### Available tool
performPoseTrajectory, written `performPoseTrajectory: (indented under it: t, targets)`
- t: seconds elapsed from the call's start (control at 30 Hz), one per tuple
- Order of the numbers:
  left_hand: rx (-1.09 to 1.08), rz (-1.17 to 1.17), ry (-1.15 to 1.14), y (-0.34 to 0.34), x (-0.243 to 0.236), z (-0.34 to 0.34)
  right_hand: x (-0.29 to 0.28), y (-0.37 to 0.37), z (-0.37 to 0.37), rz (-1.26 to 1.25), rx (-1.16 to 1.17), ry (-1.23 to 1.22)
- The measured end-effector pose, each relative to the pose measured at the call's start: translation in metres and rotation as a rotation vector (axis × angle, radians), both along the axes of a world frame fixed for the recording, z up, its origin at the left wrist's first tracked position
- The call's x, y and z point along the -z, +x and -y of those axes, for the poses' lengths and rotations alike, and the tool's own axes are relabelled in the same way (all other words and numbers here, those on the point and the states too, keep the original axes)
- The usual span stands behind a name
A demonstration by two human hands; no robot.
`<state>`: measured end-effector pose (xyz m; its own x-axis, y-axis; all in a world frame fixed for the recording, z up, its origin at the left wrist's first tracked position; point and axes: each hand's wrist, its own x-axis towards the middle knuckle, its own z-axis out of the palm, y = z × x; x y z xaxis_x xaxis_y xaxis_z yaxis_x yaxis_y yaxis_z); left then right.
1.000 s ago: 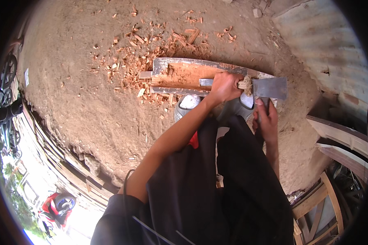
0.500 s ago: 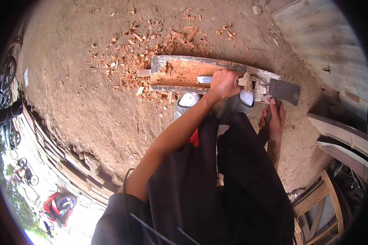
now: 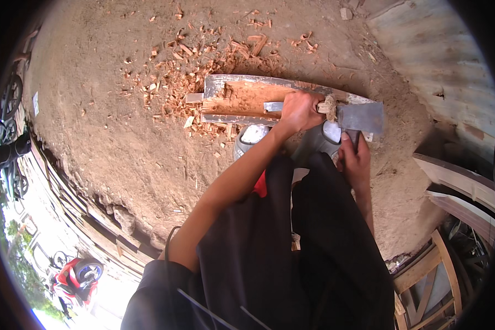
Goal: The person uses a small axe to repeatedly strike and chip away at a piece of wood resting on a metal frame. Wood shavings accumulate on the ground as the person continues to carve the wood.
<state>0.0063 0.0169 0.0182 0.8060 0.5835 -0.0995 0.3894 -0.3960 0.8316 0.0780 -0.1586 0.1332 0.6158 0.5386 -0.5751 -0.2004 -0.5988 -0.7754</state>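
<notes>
My left hand point(image 3: 303, 110) is closed round a chisel, its flat steel blade point(image 3: 272, 106) lying in the hollowed reddish trough of a weathered, grey-edged wooden piece point(image 3: 253, 84). The chisel's handle end point(image 3: 329, 108) is pale and frayed. My right hand point(image 3: 355, 157) grips the dark handle of a broad steel hatchet point(image 3: 359, 117), whose head is at that frayed end; whether they touch I cannot tell. My two grey shoes point(image 3: 324, 147) are just below the wooden piece, beside it.
Wood chips point(image 3: 179, 91) lie scattered on the dirt ground point(image 3: 121, 137). A corrugated sheet point(image 3: 434, 60) stands at upper right, with boards point(image 3: 456, 176) and a wooden frame point(image 3: 443, 264) at lower right. Planks point(image 3: 82, 209) line the left, with motorbikes point(image 3: 80, 275) beyond them.
The hatchet swung out to the right half a second ago and is now back left at the chisel's end, with my right hand. My left hand has hardly moved.
</notes>
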Motion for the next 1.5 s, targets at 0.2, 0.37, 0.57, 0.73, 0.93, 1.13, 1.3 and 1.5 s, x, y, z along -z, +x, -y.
performPoseTrajectory:
  t: [0.2, 0.37, 0.57, 0.73, 0.93, 1.13, 1.3, 1.5]
  targets:
    - [0.016, 0.014, 0.002, 0.0, -0.002, 0.0, -0.007, 0.0, -0.003, 0.041, 0.204, 0.035]
    - [0.03, 0.015, 0.044, -0.004, 0.012, -0.001, -0.019, 0.014, -0.013, 0.001, -0.13, -0.019]
    - [0.019, 0.029, 0.033, -0.002, 0.004, 0.0, -0.01, -0.003, -0.015, 0.095, 0.122, 0.031]
    - [0.035, 0.015, 0.062, -0.006, 0.01, -0.003, -0.022, 0.022, -0.01, 0.025, -0.001, -0.092]
    - [0.02, -0.003, 0.003, -0.008, 0.0, -0.004, -0.033, 0.018, -0.009, 0.014, 0.242, 0.033]
    - [0.074, -0.047, 0.046, -0.021, 0.007, -0.007, -0.017, 0.015, -0.005, -0.03, -0.15, -0.07]
    - [-0.018, -0.044, 0.009, -0.017, 0.003, -0.01, -0.032, -0.003, -0.015, -0.041, 0.166, 0.034]
    - [-0.092, 0.09, -0.064, -0.008, -0.012, -0.004, -0.034, -0.003, -0.005, -0.13, 0.1, 0.037]
